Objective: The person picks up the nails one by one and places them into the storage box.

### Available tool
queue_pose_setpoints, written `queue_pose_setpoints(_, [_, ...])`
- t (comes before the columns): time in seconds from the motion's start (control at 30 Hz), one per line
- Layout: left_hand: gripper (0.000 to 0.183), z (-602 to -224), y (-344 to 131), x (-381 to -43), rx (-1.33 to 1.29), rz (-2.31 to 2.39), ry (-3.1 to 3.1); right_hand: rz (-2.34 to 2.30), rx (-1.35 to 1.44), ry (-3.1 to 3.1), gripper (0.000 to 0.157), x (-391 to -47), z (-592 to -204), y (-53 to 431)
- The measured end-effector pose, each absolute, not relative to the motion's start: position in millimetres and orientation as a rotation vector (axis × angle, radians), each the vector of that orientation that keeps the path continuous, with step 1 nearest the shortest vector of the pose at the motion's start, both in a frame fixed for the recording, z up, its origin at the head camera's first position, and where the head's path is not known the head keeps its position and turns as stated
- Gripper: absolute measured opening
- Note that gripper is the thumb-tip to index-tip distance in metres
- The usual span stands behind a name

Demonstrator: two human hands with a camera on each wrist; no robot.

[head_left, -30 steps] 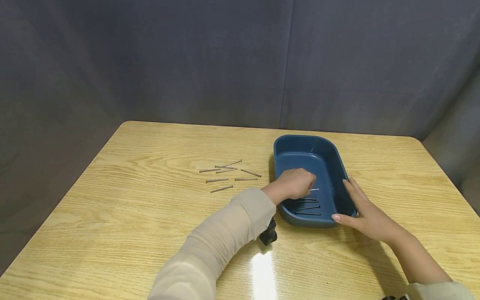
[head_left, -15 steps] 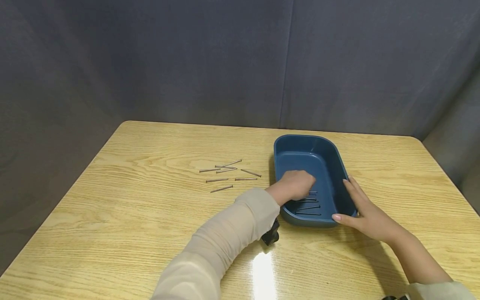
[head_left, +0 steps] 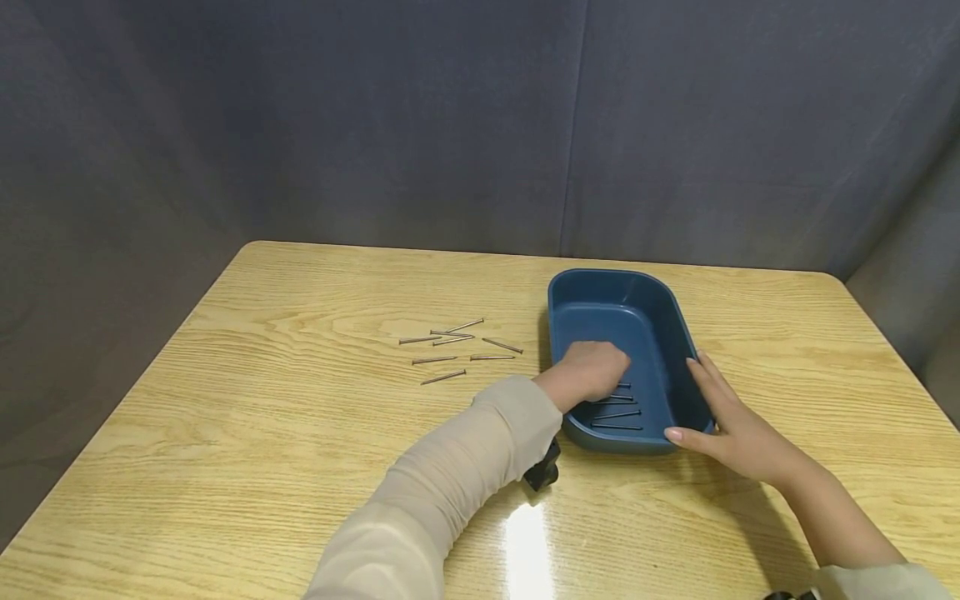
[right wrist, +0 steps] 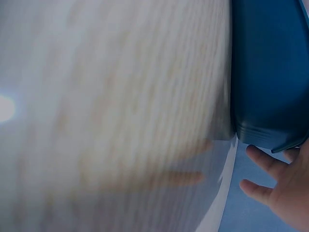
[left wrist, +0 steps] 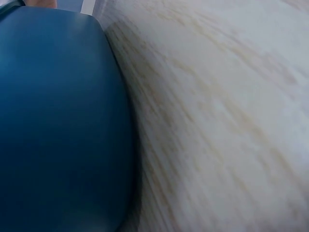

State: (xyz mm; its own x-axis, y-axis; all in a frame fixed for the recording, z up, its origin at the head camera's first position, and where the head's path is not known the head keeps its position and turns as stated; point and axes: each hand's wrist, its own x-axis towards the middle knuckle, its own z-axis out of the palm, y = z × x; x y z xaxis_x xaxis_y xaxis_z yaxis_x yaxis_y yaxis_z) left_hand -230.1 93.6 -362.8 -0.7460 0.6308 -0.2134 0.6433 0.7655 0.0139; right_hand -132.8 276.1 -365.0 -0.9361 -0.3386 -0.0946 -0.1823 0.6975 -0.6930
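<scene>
My left hand (head_left: 592, 369) reaches over the near-left side of a dark blue tray (head_left: 678, 367), fingers curled and pointing down inside it. A nail (head_left: 624, 385) sticks out beneath the fingers; the fingertips' hold on it is hidden. Several other nails (head_left: 617, 427) lie in the tray's near part. On the right, my right hand (head_left: 738, 429) rests with straight, spread fingers against the tray's outer side, its thumb at the near-right corner. The left wrist view mostly has the tray's wall (left wrist: 63, 111); straight fingers (right wrist: 265, 162) appear in the right wrist view.
Left of the tray, several loose nails (head_left: 444, 377) lie scattered on the wooden table (head_left: 262, 433). A black wrist camera (head_left: 542, 468) hangs under my left wrist. Grey curtains (head_left: 412, 125) stand behind the table and at its sides.
My left hand has shifted slightly right and down inside the tray. The nail under its fingers has moved slightly left and nearer. The right hand and the tray have stayed in place.
</scene>
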Motion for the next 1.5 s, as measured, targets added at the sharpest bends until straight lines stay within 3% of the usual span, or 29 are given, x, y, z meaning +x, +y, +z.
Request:
queue_pose_setpoints(0.97, [0.017, -359.1, 92.0, -230.7, 0.994, -0.014, 2.772, -1.059, -0.421, 2.692, 0.093, -133.1, -363.9, 275.2])
queue_pose_setpoints(1.5, [0.009, -333.2, 79.0, -220.4, 1.083, 0.155, 2.797, -1.059, -0.433, 2.708, 0.094, -132.6, -364.5, 275.0])
